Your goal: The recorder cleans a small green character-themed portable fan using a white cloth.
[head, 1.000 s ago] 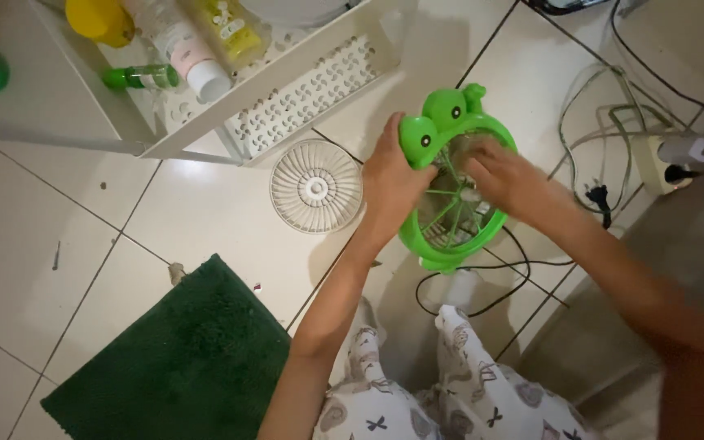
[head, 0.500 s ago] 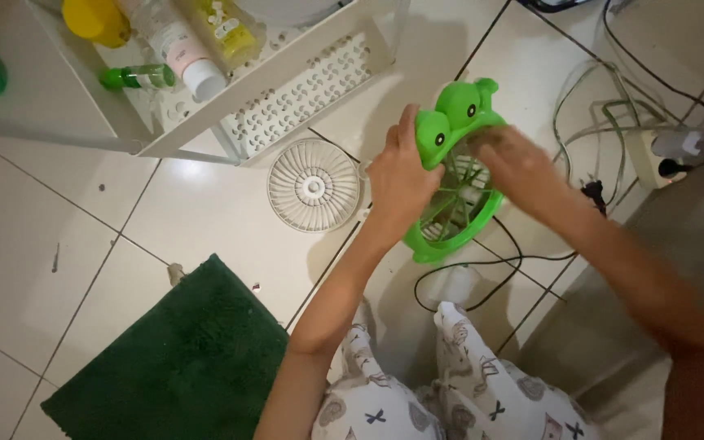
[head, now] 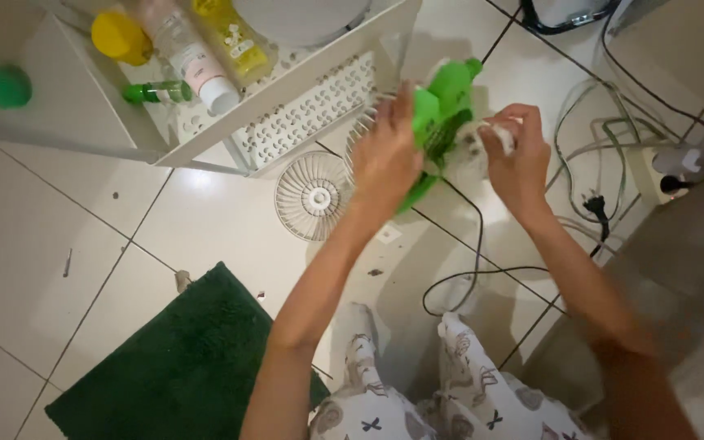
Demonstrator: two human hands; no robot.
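Green mat [head: 181, 358]: laid on the pale tiled floor [head: 42, 244], lower left.
White shelf rack [head: 287, 106]: bottles are kept in it, upper left.
White fan grille [head: 313, 195]: laid flat on the floor, just left of the left hand.
Left hand [head: 385, 159]: clamped on the green fan's rim.
Green fan [head: 442, 114]: held tilted above the floor, between both hands.
Right hand [head: 519, 159]: closed on a small white piece [head: 499, 134] beside the fan.
Cables [head: 605, 138]: strewn at right.

White tiled floor [head: 59, 212], dark green mat [head: 181, 358]
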